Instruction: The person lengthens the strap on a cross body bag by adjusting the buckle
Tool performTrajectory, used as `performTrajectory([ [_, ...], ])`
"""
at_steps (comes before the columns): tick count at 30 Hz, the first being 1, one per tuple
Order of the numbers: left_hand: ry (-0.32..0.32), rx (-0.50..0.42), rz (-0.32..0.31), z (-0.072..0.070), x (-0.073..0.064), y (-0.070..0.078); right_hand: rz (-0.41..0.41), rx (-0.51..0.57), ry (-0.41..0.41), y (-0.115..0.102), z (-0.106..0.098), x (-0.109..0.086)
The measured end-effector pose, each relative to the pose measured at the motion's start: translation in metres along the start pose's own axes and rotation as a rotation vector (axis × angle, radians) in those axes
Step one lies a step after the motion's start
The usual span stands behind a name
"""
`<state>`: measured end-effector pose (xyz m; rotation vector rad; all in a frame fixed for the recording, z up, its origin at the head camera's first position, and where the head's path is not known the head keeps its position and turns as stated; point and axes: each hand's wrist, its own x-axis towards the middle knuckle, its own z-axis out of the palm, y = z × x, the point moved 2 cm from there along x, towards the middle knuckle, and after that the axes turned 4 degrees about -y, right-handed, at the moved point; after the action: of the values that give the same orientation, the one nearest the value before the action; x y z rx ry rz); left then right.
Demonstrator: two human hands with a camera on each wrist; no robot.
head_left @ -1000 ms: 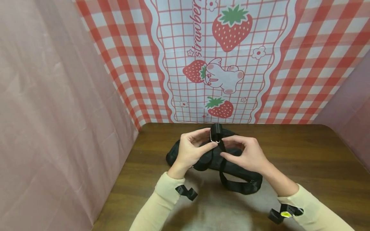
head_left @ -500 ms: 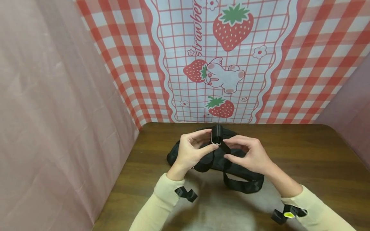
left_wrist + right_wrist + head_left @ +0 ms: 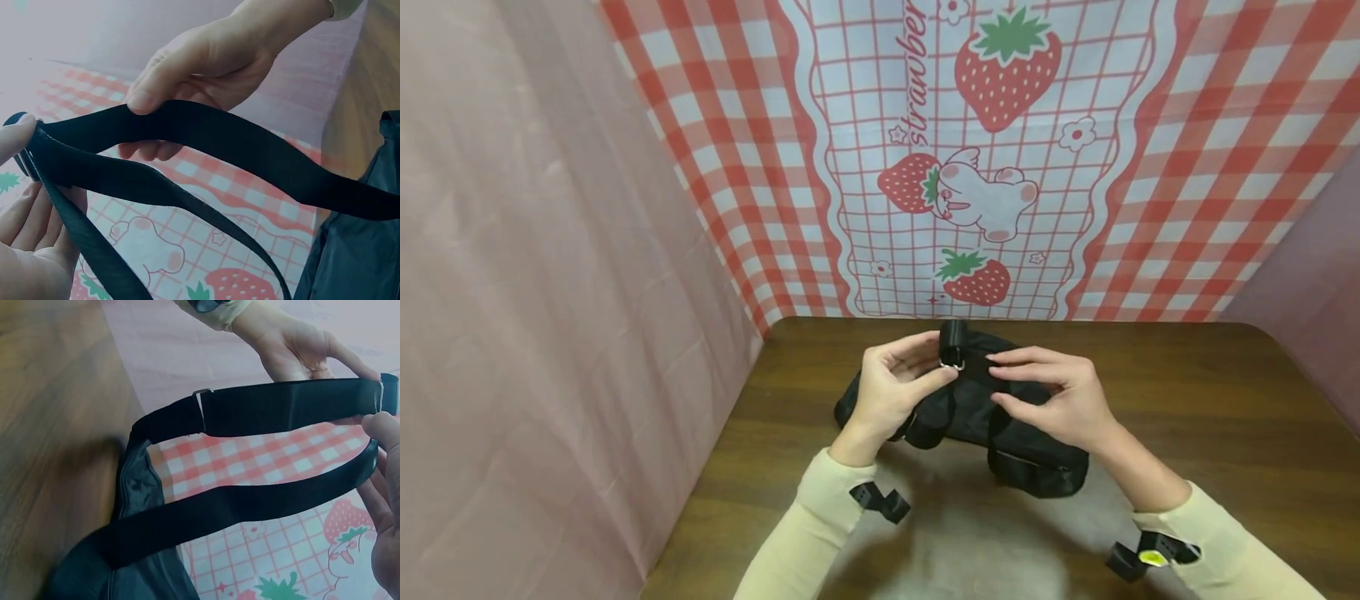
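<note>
A black bag lies on the table, its wide black strap lifted in both hands. My left hand pinches the strap at a thin silver slider buckle, thumb on one side and fingers on the other. The strap folds into a loop above that buckle. To the right, my right hand pinches another run of the strap between thumb and fingers, seen in the left wrist view. The right wrist view shows a second metal fitting nearer the bag. Much of the bag sits behind the hands.
The bag rests on a brown wooden table. Behind it hangs a red-and-white checked cloth with strawberry prints. A pink curtain borders the left side, and another cloth stands at the right.
My right hand has shifted right, away from the left hand, drawing its strap along. The slack loop near the bag's right end has pulled up closer to the bag. My left hand keeps its pinch.
</note>
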<state>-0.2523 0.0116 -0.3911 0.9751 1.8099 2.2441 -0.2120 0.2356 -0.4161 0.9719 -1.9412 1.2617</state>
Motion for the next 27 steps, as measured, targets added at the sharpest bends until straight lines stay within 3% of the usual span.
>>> performTrajectory([
  [6,0.023,-0.073,0.024,-0.002,0.0,0.002,0.023,-0.075,-0.053,0.003,-0.008,-0.009],
  [11,0.022,-0.149,0.053,-0.001,0.0,0.002,0.028,-0.045,-0.054,-0.009,-0.012,-0.006],
  [13,0.002,-0.166,0.064,0.001,0.0,0.002,0.028,0.013,-0.064,-0.016,-0.011,-0.001],
  [18,-0.042,-0.098,0.057,0.006,-0.001,0.003,0.041,0.156,-0.107,-0.016,0.002,0.002],
  [21,-0.055,-0.025,0.048,0.008,-0.002,0.003,0.08,0.131,-0.086,-0.011,0.013,-0.001],
  [27,-0.098,0.053,0.071,0.012,-0.002,0.004,0.183,0.015,0.029,-0.015,0.026,0.001],
])
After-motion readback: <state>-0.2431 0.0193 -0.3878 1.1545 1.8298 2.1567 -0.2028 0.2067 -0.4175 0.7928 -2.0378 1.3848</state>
